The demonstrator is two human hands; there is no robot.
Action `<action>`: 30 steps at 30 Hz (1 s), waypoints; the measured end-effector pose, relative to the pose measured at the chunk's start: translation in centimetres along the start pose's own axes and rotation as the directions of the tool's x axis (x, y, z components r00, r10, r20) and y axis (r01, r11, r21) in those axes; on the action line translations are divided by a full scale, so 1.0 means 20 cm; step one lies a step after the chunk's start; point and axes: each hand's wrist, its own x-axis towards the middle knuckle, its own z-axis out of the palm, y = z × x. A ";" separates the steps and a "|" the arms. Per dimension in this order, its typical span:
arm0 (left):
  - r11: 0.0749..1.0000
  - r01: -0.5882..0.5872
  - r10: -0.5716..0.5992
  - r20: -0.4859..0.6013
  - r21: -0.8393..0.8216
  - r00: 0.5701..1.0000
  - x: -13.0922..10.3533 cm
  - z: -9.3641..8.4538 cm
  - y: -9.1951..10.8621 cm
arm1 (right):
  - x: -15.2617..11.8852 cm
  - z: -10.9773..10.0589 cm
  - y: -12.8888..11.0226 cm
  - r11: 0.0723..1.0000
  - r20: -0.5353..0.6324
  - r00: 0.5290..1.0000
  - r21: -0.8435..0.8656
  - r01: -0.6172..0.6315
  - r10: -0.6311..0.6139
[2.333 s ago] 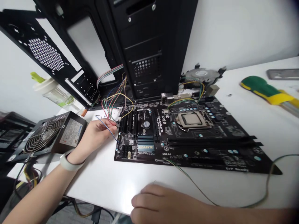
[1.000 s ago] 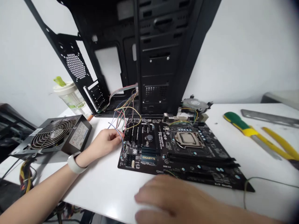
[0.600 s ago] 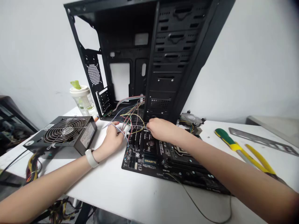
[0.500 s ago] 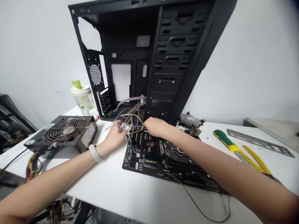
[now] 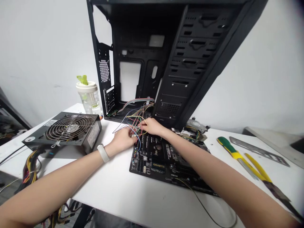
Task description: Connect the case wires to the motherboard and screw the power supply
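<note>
Fingers of the left hand (image 5: 122, 140) are pinching thin wires (image 5: 140, 110) low down, near their ends, likely because the strands would otherwise splay. Those of the right hand (image 5: 154, 126) are drawn together beside them, among the same strands; whether anything is pinched there, I cannot tell. The wires run out of the upright case (image 5: 182, 79) and down to the near left part of the circuit board (image 5: 158, 158), which lies flat on the surface (image 5: 114, 190) just in front, probably so the leads reach. The power supply (image 5: 68, 133) sits left, apart from the board; the screwdriver (image 5: 226, 145) and pliers (image 5: 258, 165) lie right, presumably for elbow room.
</note>
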 end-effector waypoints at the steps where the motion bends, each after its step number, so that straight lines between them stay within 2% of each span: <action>1: 1.000 -0.002 0.002 -0.006 0.006 1.000 0.00 0.00 0.00 | 0.01 0.01 -0.01 1.000 0.011 1.000 0.028 -0.006 0.006; 6: 0.999 -0.032 0.033 -0.030 0.029 0.999 0.00 0.01 -0.01 | 0.04 0.04 -0.02 0.987 0.017 1.000 0.158 -0.023 0.020; 11: 0.998 -0.039 0.042 -0.054 0.054 0.998 0.01 0.02 -0.02 | 0.06 0.08 0.01 0.953 -0.064 0.997 0.301 -0.022 0.043; 15: 0.997 -0.035 0.040 -0.072 0.067 0.997 0.02 0.02 -0.01 | 0.07 0.10 0.05 0.905 -0.142 0.983 0.422 -0.043 0.113; 20: 0.998 -0.035 0.039 -0.059 0.058 0.998 0.02 0.01 -0.01 | 0.06 0.09 0.05 0.833 -0.120 0.972 0.543 -0.108 0.203; 25: 0.998 -0.051 0.052 -0.055 0.026 0.997 0.03 0.02 -0.03 | 0.05 0.06 0.03 0.811 -0.125 0.976 0.580 -0.076 0.181; 30: 0.998 -0.069 0.068 -0.064 -0.012 0.996 0.04 0.03 -0.06 | 0.05 0.03 0.05 0.871 -0.196 0.977 0.491 0.023 0.085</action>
